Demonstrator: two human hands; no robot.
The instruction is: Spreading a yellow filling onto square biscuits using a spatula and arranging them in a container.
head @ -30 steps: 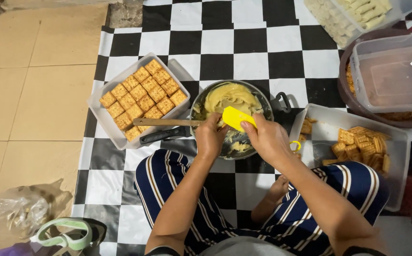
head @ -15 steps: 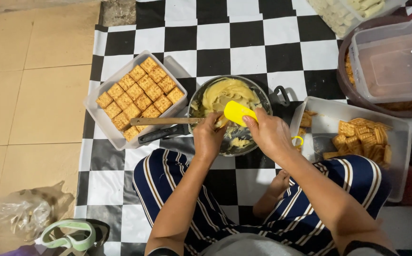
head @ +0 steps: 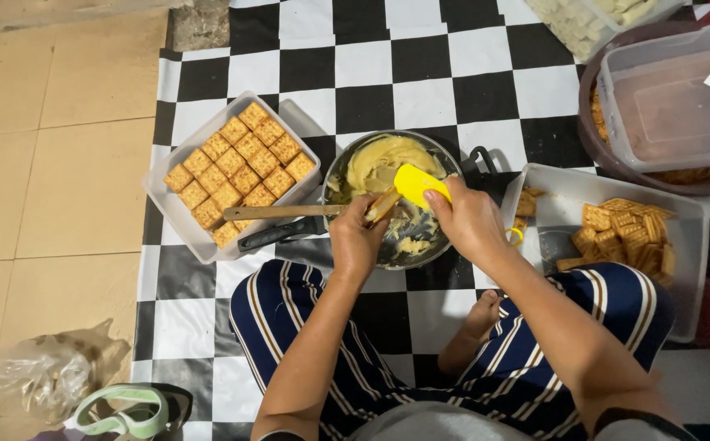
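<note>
I sit cross-legged on a black-and-white checked mat. A round metal pan (head: 332, 181) with yellow cream in it stands in front of my knees. My left hand (head: 356, 242) holds a square cracker (head: 380, 205) over the pan. My right hand (head: 467, 220) grips a spatula close to its yellow head (head: 414, 183), which rests against the cracker. The spatula's wooden handle (head: 277, 212) sticks out to the left past my left hand.
A clear tray (head: 167, 204) of neatly laid crackers (head: 240, 167) is left of the pan. A second tray (head: 695, 245) with loose crackers (head: 628, 233) lies to the right. Clear lidded boxes (head: 673, 98) stand in a brown bowl at the far right. A plastic bag (head: 44, 371) sits on the tiles.
Both hands stay over the pan with the cracker and spatula; the spatula head has shifted only slightly against the cracker.
</note>
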